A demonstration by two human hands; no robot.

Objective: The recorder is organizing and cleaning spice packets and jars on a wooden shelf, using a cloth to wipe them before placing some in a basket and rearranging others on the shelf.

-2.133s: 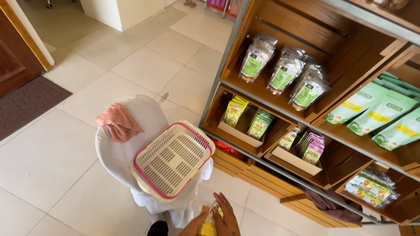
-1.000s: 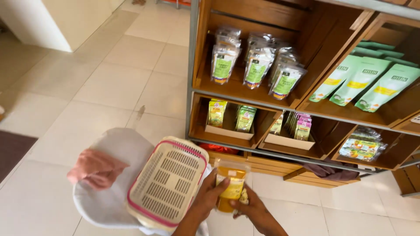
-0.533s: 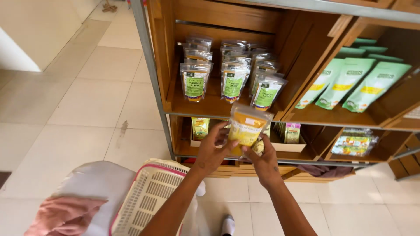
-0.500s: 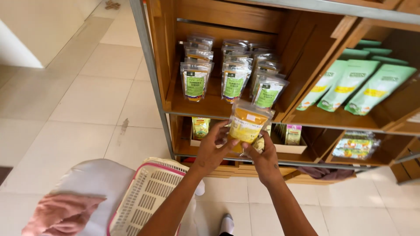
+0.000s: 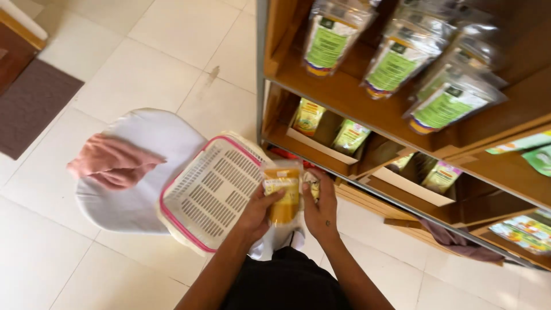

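Both my hands hold a clear pouch of yellow-orange powder (image 5: 282, 194) with a yellow label, low in front of me. My left hand (image 5: 258, 213) grips its left side and bottom. My right hand (image 5: 319, 204) holds its right edge, fingers wrapped around it. Just to the left lies a white slatted plastic basket with a pink rim (image 5: 210, 191), resting on a white round seat (image 5: 136, 172). The wooden shelf unit (image 5: 344, 92) stands to the right, above the pouch.
A pink cloth (image 5: 113, 162) lies on the seat's left part. Green-labelled pouches (image 5: 396, 60) fill an upper shelf; small packets sit in open cartons (image 5: 327, 133) on the lower one. A brown mat (image 5: 31, 103) covers the tiled floor at left. A dark cloth (image 5: 459, 240) lies under the shelf.
My hands have brought the pouch down from shelf height to beside the basket. My view has tilted down and left, so the seat and cloth show again.
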